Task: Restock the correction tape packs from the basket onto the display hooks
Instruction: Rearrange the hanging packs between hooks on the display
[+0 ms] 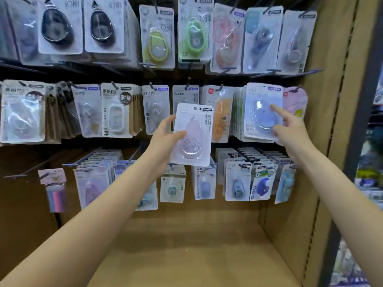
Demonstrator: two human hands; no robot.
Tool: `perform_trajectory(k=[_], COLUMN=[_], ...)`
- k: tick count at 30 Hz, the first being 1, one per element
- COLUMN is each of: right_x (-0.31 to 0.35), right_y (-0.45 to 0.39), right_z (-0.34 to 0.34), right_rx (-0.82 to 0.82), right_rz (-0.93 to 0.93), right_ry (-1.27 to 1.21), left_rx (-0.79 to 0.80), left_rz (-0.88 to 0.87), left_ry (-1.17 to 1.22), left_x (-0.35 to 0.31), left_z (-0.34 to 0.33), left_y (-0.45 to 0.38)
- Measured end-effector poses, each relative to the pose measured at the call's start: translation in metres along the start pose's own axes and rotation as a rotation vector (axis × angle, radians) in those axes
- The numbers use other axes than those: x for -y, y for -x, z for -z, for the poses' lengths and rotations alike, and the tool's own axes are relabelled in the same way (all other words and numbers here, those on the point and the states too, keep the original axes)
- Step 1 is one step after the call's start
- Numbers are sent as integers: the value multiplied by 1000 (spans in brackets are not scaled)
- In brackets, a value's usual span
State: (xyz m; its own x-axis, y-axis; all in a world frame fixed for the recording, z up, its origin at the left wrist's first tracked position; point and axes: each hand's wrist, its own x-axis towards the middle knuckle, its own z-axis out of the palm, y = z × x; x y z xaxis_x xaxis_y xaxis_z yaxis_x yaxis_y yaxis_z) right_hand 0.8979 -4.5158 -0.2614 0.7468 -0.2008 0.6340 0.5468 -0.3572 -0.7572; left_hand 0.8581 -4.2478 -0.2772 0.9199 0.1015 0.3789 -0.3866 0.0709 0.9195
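Note:
My left hand (165, 139) grips a white blister pack with a pale pink teardrop correction tape (192, 135) by its left edge, thumb across the front. I hold it upright in front of the middle row of hooks. My right hand (288, 129) reaches to a hanging pack with a blue correction tape (262, 112); the index finger touches its front and the thumb sits at its lower right edge. The basket is out of sight.
Three rows of display hooks carry many carded tape packs. A dark hook (187, 83) in the middle row holds a grey pack behind my held pack. Bare hooks (24, 172) stick out at lower left. A wooden shelf floor (186, 245) and side wall (323, 141) bound the bay.

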Motion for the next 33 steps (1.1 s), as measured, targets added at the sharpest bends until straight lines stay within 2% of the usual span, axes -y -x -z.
perform_trajectory(k=[8, 12, 18, 20, 23, 25, 28, 29, 33], right_x=[14, 28, 3, -5, -1, 11, 20, 18, 14], right_y=[-20, -18, -12, -4, 4, 7, 6, 4, -8], right_z=[13, 13, 12, 17, 24, 24, 15, 12, 14], right_rx=[153, 178, 142, 79, -151, -85, 182, 191, 50], right_rz=[-116, -92, 45, 28, 129, 213, 237, 225, 64], right_ry=[222, 371, 457, 408, 311, 182, 147, 146, -50], left_rx=[9, 22, 28, 44, 77, 114, 156, 162, 232], left_rz=[24, -37, -209, -249, -262, -248, -266, -261, -166], left_ry=[-4, -32, -90, -80, -39, 8, 2, -3, -111], left_x=[9, 10, 6, 1, -5, -5, 0, 2, 7], left_z=[-20, -39, -66, -73, -85, -99, -127, -134, -146], left_y=[-7, -9, -4, -6, -11, -15, -20, -22, -33])
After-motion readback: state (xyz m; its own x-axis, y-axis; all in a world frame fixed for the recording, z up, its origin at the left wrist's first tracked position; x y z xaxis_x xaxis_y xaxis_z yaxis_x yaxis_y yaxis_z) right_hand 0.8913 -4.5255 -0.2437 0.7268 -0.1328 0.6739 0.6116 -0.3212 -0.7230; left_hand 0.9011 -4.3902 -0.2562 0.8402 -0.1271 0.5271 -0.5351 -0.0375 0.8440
